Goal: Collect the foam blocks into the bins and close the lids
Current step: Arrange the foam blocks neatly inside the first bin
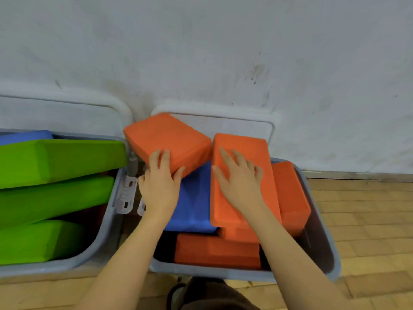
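Two grey bins stand side by side against a white wall. The right bin [321, 260] holds several orange foam blocks and a blue block [196, 198]. My left hand [159, 182] grips the near corner of a tilted orange block [165, 137] over the bin's left rear. My right hand [240, 177] lies flat with spread fingers on another orange block [245, 153] lying atop the pile. The left bin [98, 253] is packed with long green blocks [58, 159] and a blue one [24, 136]. Both white lids [223, 124] stand open against the wall.
White latch clips [125, 193] hang between the two bins. Tan wooden floor [368, 220] stretches to the right and in front of the bins. A dark shoe [201, 291] shows at the bottom edge, just in front of the right bin.
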The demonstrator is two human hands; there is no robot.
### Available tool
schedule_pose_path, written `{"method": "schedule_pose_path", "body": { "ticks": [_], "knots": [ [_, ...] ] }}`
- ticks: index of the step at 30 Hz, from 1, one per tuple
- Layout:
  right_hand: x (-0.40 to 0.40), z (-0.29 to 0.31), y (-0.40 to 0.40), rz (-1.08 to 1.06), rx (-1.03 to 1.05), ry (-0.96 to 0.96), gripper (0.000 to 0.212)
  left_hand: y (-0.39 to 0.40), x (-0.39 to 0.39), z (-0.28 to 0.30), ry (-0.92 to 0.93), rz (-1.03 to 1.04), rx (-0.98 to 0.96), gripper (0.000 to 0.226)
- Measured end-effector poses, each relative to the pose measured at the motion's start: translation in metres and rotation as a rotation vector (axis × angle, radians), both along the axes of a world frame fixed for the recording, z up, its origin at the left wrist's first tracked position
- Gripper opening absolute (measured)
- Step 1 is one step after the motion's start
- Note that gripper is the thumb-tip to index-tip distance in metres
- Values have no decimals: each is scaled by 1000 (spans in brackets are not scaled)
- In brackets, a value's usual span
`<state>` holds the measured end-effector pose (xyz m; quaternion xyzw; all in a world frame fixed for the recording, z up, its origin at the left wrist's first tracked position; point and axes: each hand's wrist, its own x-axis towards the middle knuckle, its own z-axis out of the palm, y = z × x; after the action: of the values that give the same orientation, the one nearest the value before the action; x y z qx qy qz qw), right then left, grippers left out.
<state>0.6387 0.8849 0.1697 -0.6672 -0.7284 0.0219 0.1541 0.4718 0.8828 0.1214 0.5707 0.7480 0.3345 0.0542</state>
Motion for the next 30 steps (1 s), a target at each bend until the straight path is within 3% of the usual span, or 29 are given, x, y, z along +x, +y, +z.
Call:
{"method": "schedule_pose_path", "body": {
  "ticks": [2, 6, 10, 14, 17, 22, 25, 30],
  "knots": [
    [-13, -6, 12, 50, -12, -2, 53, -2, -8, -9, -9, -53, -98, 56],
    [-37, -16, 42, 184, -34, -131, 54, 4, -32, -28, 258, -217, -151, 70],
    [-47, -26, 55, 242, -102, -197, 60, 16, -58, -33, 267, -372, -244, 93],
    [-50, -29, 46, 242, -112, -295, 97, 27, -84, -13, 303, -377, -149, 76],
    [-58, -27, 44, 221, -138, -335, 107, 49, -92, 3, 340, -269, -154, 66],
    [-71, -26, 49, 241, -128, -367, 91, 96, -101, 3, 525, -181, -384, 67],
    [-70, -26, 57, 271, -120, -337, 80, 117, -110, -1, 516, -201, -487, 70],
    [-76, -32, 58, 174, -91, -321, 80, 122, -112, -14, 427, -191, -523, 74]
  ]
}}
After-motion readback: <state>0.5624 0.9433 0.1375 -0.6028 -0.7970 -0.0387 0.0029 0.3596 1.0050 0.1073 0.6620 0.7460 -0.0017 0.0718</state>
